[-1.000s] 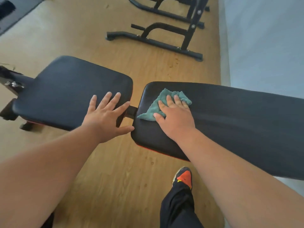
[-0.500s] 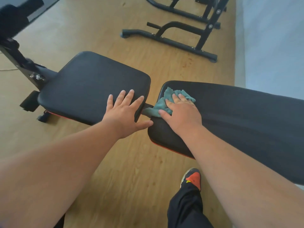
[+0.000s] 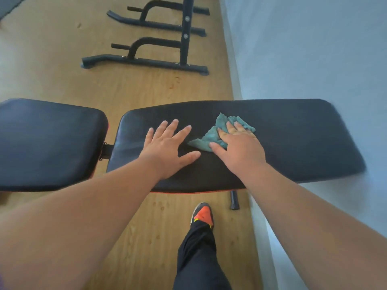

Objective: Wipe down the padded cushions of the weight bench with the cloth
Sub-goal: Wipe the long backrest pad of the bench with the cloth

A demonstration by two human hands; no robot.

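The weight bench has two black padded cushions: a short seat pad point(image 3: 48, 143) at the left and a long back pad point(image 3: 293, 139) stretching right. A crumpled teal cloth point(image 3: 215, 135) lies on the middle of the long pad. My right hand point(image 3: 238, 147) presses flat on the cloth, fingers spread over it. My left hand point(image 3: 169, 147) rests flat on the same pad just left of the cloth, fingers apart, holding nothing.
A black metal rack base point(image 3: 146, 59) stands on the wooden floor behind the bench. A pale wall point(image 3: 314, 49) runs along the right. My leg in black trousers and an orange-toed shoe point(image 3: 202, 214) stand just in front of the bench. A small black bench foot point(image 3: 234, 199) shows under the pad.
My left hand left the seat pad and now rests on the long pad. My right hand slid the cloth from the pad's left end toward its middle.
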